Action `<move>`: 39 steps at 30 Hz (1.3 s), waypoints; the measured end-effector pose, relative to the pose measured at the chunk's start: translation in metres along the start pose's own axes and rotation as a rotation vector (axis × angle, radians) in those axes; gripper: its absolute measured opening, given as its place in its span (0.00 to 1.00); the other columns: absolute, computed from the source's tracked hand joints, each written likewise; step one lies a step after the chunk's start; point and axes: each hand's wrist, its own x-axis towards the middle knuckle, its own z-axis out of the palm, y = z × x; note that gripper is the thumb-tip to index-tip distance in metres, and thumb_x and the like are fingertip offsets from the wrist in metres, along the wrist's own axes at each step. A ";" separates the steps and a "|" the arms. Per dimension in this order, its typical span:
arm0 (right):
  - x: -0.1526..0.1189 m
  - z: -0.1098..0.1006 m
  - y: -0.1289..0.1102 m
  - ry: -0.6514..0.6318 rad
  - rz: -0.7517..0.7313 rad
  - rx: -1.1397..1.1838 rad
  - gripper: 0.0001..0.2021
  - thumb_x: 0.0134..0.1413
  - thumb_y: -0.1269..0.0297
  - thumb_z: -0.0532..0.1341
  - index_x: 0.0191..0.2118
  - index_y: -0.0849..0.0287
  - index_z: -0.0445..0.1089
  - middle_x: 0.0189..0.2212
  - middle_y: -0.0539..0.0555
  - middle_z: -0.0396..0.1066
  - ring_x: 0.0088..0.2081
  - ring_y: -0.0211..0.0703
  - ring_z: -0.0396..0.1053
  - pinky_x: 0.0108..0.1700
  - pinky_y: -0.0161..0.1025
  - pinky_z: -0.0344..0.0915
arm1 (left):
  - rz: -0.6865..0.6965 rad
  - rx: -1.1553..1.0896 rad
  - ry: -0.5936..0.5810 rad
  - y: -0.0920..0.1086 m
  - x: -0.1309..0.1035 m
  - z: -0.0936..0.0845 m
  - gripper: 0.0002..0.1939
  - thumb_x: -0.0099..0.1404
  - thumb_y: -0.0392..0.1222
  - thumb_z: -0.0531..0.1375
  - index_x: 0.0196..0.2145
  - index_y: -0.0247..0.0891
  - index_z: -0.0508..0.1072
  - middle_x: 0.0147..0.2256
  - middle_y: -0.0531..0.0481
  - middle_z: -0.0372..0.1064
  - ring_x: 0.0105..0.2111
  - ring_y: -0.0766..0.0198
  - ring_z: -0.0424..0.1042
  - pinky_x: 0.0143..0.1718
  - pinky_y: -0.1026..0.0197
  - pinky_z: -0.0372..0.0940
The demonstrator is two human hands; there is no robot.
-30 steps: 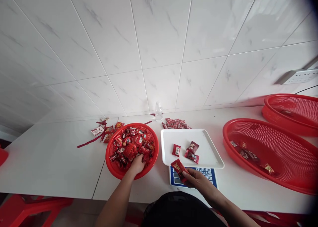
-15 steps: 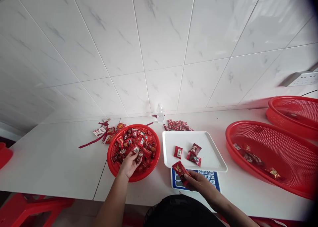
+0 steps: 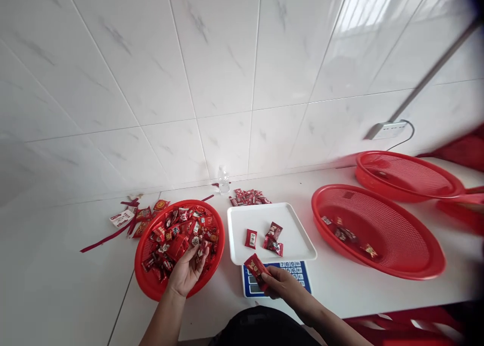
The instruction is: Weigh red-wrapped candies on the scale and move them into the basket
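Observation:
My left hand [image 3: 184, 274] is over the round red basket [image 3: 140, 280], which is heaped with small red-wrapped snack packets [image 3: 177, 246]. Its fingers are closed on a small dark red packet [image 3: 201, 250], partly hidden by the fingertips. My right hand [image 3: 279, 283] pinches a longer red snack packet [image 3: 254, 268] by its lower end, just in front of the white tray [image 3: 236, 252]. That tray sits on a blue-and-white scale [image 3: 247, 288] with number keys. On the tray lie a small red packet [image 3: 250, 238] and two darker ones [image 3: 274, 239] touching each other.
Right of the scale stands a large red basket [image 3: 427, 265] with a few packets; another red basket [image 3: 363, 177] is behind it. A clear bottle [image 3: 224, 180] and a packet pile [image 3: 249, 197] are near the wall. Dark red strips [image 3: 109, 239] and loose packets lie left.
The view has turned to the right, so everything sits further left in the picture. Both hands keep their packets, and the tray holds the same packets.

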 end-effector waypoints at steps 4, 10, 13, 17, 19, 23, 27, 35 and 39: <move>0.004 -0.006 0.008 0.022 0.043 0.063 0.25 0.35 0.41 0.62 0.28 0.60 0.65 0.21 0.47 0.66 0.23 0.33 0.61 0.26 0.33 0.51 | 0.027 0.051 0.065 -0.010 0.006 -0.003 0.08 0.63 0.27 0.51 0.36 0.30 0.70 0.30 0.45 0.74 0.31 0.62 0.75 0.27 0.65 0.72; 0.007 -0.017 0.006 0.080 0.078 0.150 0.24 0.39 0.43 0.62 0.32 0.61 0.67 0.26 0.50 0.69 0.27 0.33 0.64 0.31 0.33 0.58 | 0.036 0.074 0.129 -0.018 0.009 0.002 0.08 0.62 0.26 0.52 0.32 0.31 0.69 0.27 0.47 0.74 0.27 0.64 0.75 0.25 0.65 0.72; 0.011 -0.023 -0.004 0.115 0.026 0.139 0.24 0.44 0.43 0.59 0.37 0.60 0.68 0.30 0.51 0.70 0.28 0.34 0.66 0.32 0.34 0.60 | 0.033 0.086 0.142 -0.019 0.009 0.007 0.08 0.61 0.25 0.52 0.32 0.31 0.69 0.27 0.47 0.74 0.26 0.64 0.75 0.25 0.65 0.72; 0.020 -0.032 -0.009 0.233 -0.001 -0.194 0.25 0.54 0.52 0.53 0.56 0.57 0.56 0.37 0.55 0.70 0.34 0.41 0.69 0.36 0.39 0.64 | 0.036 0.108 0.150 -0.022 0.010 0.008 0.08 0.60 0.24 0.53 0.32 0.30 0.70 0.27 0.46 0.74 0.26 0.63 0.75 0.25 0.65 0.72; 0.022 -0.036 -0.006 0.358 -0.041 -0.505 0.25 0.54 0.57 0.52 0.58 0.55 0.54 0.46 0.57 0.67 0.43 0.46 0.67 0.43 0.42 0.63 | 0.041 0.122 0.151 -0.024 0.011 0.005 0.07 0.59 0.24 0.54 0.32 0.30 0.70 0.27 0.46 0.74 0.26 0.63 0.75 0.25 0.64 0.72; 0.022 -0.041 0.000 0.424 -0.136 -0.950 0.22 0.53 0.61 0.51 0.55 0.51 0.60 0.58 0.53 0.56 0.58 0.50 0.52 0.54 0.45 0.56 | 0.052 0.133 0.162 -0.027 0.012 0.001 0.07 0.59 0.24 0.54 0.32 0.30 0.70 0.26 0.48 0.74 0.25 0.64 0.75 0.25 0.65 0.72; 0.027 -0.042 0.000 0.388 -0.109 -1.088 0.22 0.52 0.63 0.51 0.55 0.49 0.61 0.59 0.51 0.55 0.59 0.50 0.49 0.55 0.48 0.54 | 0.049 0.145 0.178 -0.029 0.014 0.001 0.07 0.59 0.25 0.54 0.32 0.30 0.70 0.26 0.46 0.74 0.25 0.64 0.75 0.25 0.65 0.72; 0.037 -0.042 -0.007 0.378 -0.124 -1.075 0.22 0.55 0.60 0.51 0.56 0.49 0.59 0.60 0.51 0.52 0.61 0.50 0.47 0.56 0.47 0.53 | 0.097 0.195 0.189 -0.032 0.014 0.007 0.07 0.58 0.25 0.56 0.34 0.31 0.68 0.26 0.48 0.74 0.23 0.65 0.74 0.23 0.65 0.71; 0.048 -0.050 -0.010 0.392 -0.116 -1.089 0.24 0.55 0.58 0.49 0.58 0.53 0.56 0.62 0.52 0.48 0.62 0.47 0.44 0.59 0.45 0.50 | 0.102 0.213 0.200 -0.033 0.014 0.004 0.07 0.59 0.25 0.56 0.35 0.31 0.68 0.26 0.48 0.74 0.23 0.65 0.74 0.22 0.65 0.71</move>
